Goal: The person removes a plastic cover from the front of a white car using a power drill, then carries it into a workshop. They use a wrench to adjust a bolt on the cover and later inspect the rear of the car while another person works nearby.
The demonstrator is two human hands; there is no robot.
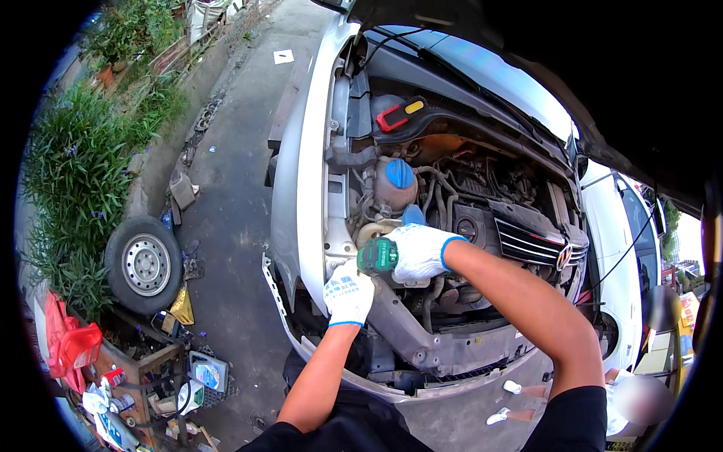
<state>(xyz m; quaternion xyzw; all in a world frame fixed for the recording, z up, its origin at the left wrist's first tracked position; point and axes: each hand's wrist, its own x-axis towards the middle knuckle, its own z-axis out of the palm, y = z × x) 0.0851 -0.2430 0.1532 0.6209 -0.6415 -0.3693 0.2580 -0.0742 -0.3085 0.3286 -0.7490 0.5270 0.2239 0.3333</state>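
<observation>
While fingers (410, 248) grip it, the tool (378, 256) looks green.

Markings in view: blue printing on the back of my left glove (348, 296), pale lettering on the green power tool (378, 256) in my right hand (422, 252), a round emblem (564, 257) on the grille (527, 239), and a jug (208, 372) label too small to read.
</observation>
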